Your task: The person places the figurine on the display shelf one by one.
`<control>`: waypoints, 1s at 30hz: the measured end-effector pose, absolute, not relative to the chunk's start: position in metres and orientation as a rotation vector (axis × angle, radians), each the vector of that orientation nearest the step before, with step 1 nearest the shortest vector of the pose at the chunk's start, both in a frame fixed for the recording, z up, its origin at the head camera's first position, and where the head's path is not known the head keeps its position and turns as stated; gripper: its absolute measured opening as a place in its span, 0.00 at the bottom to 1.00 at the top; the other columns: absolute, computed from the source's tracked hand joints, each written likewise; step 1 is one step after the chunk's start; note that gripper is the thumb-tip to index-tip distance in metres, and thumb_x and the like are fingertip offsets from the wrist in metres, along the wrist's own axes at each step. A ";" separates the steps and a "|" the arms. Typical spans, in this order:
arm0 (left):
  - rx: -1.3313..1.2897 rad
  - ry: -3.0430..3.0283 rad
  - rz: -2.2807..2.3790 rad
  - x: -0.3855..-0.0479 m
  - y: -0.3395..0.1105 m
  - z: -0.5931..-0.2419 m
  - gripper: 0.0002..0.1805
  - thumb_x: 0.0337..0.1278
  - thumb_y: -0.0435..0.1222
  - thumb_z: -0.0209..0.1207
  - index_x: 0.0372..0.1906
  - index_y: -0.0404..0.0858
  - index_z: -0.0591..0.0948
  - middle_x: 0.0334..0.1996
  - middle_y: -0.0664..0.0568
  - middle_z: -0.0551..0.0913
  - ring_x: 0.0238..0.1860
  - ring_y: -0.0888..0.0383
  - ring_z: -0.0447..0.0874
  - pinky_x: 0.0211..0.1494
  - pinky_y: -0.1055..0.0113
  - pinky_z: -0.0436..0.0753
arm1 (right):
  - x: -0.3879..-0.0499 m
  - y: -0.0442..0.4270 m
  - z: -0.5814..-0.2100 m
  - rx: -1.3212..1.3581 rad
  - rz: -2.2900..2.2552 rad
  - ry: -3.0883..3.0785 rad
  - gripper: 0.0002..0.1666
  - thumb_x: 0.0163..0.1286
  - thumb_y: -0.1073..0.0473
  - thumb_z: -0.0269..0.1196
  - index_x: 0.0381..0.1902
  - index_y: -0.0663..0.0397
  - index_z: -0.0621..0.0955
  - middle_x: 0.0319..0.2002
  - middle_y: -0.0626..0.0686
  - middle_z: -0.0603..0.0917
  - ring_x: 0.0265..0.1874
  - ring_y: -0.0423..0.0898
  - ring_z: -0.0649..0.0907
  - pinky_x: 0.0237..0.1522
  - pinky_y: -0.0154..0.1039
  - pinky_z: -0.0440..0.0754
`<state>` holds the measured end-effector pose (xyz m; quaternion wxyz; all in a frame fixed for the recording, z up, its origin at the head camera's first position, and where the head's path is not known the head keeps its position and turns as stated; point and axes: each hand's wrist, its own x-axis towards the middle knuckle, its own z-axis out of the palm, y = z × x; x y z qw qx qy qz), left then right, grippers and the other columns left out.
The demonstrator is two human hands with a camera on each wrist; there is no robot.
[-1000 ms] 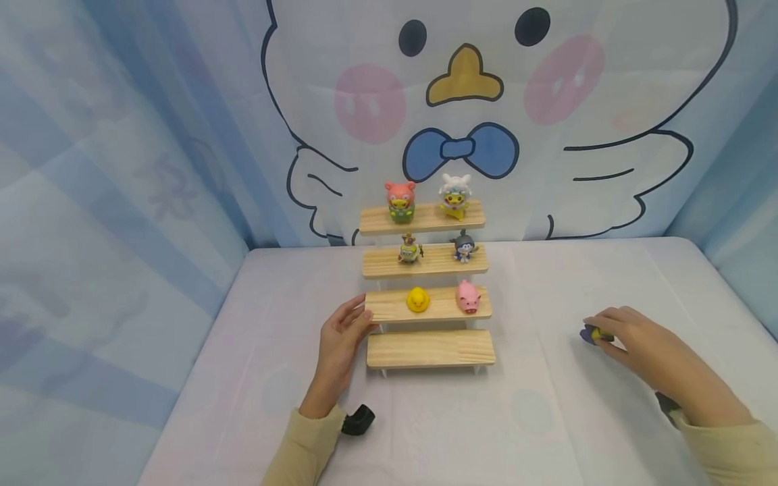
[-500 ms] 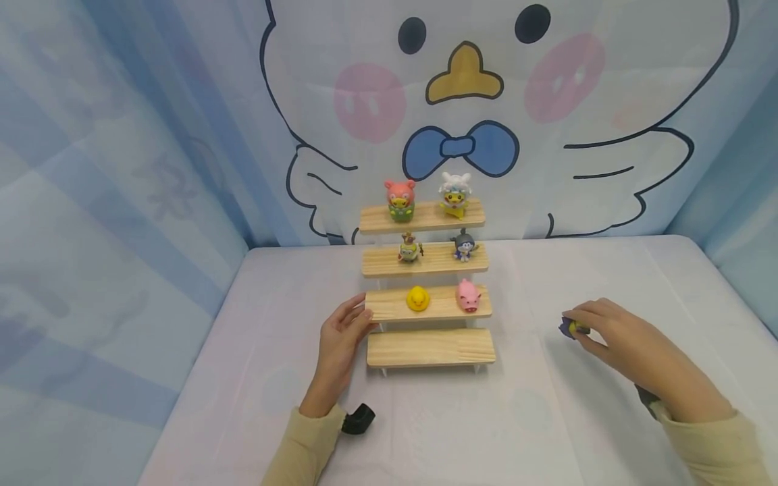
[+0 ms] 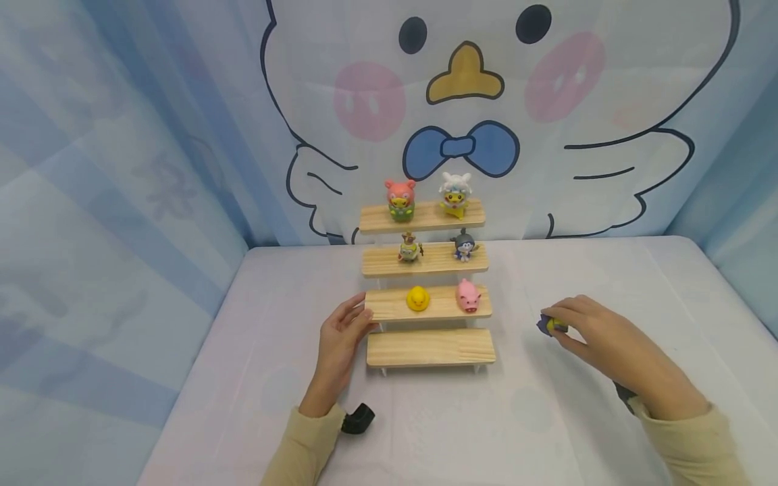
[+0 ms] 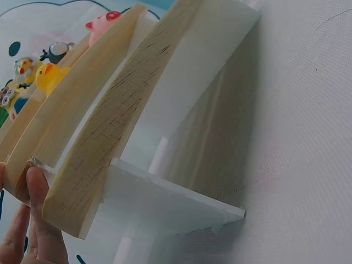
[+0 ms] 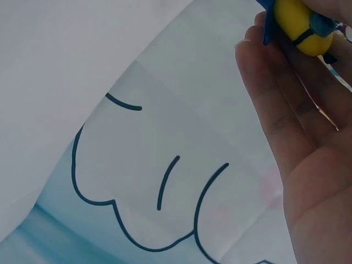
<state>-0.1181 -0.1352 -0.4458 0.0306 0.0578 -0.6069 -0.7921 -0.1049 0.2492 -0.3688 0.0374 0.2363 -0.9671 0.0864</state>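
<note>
A stepped wooden display shelf (image 3: 431, 347) stands mid-table on white supports. My left hand (image 3: 342, 337) holds the left end of its second board from the bottom, thumb in front; the left wrist view shows the thumb (image 4: 39, 192) against that board's end. My right hand (image 3: 598, 334) is in the air to the right of the shelf, pinching a small yellow and dark-blue toy figurine (image 3: 553, 326). In the right wrist view, the figurine's yellow body (image 5: 305, 27) shows between thumb and fingers, partly cut off by the frame. On the held board sit a yellow duck (image 3: 418, 298) and a pink pig (image 3: 469, 296).
Higher boards carry a pink-hooded figurine (image 3: 400, 201), a white-hooded one (image 3: 454, 196), a small crowned one (image 3: 410, 248) and a grey-hooded one (image 3: 464, 246). A printed curtain (image 3: 182, 135) hangs behind and beside the white-covered table (image 3: 462, 432).
My right hand has moved left toward the shelf, carrying the figurine. The left hand and the shelf have stayed where they were.
</note>
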 end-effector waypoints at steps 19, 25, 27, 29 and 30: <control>0.193 -1.877 -2.445 -0.118 -0.136 -0.445 0.24 0.64 0.31 0.63 0.64 0.35 0.76 0.54 0.41 0.81 0.46 0.58 0.85 0.51 0.67 0.87 | -0.107 0.213 -0.358 0.847 0.301 -2.951 0.25 0.56 0.60 0.76 0.53 0.54 0.84 0.46 0.52 0.85 0.45 0.49 0.84 0.47 0.49 0.87; 0.187 -1.885 -2.439 -0.118 -0.136 -0.446 0.24 0.64 0.32 0.63 0.64 0.35 0.75 0.54 0.41 0.81 0.46 0.58 0.85 0.52 0.67 0.87 | -0.106 0.199 -0.360 0.930 0.311 -2.869 0.23 0.56 0.59 0.76 0.51 0.54 0.85 0.44 0.50 0.85 0.42 0.45 0.84 0.44 0.43 0.88; 0.183 -1.885 -2.438 -0.118 -0.136 -0.446 0.24 0.64 0.32 0.63 0.64 0.35 0.76 0.54 0.42 0.81 0.45 0.58 0.85 0.52 0.67 0.87 | -0.106 0.195 -0.361 0.963 0.314 -2.833 0.23 0.56 0.60 0.76 0.50 0.54 0.85 0.43 0.49 0.85 0.41 0.44 0.84 0.42 0.41 0.88; 0.178 -1.881 -2.438 -0.118 -0.136 -0.446 0.23 0.64 0.31 0.63 0.64 0.35 0.76 0.53 0.42 0.81 0.46 0.58 0.85 0.52 0.67 0.86 | -0.106 0.191 -0.361 0.989 0.315 -2.805 0.23 0.56 0.60 0.76 0.50 0.54 0.85 0.42 0.48 0.85 0.40 0.43 0.83 0.41 0.39 0.88; 0.174 -1.883 -2.436 -0.118 -0.136 -0.446 0.23 0.64 0.31 0.63 0.64 0.35 0.75 0.53 0.42 0.81 0.46 0.58 0.85 0.52 0.67 0.86 | -0.106 0.189 -0.360 1.000 0.316 -2.793 0.22 0.55 0.60 0.76 0.50 0.54 0.85 0.42 0.48 0.85 0.40 0.42 0.83 0.41 0.39 0.88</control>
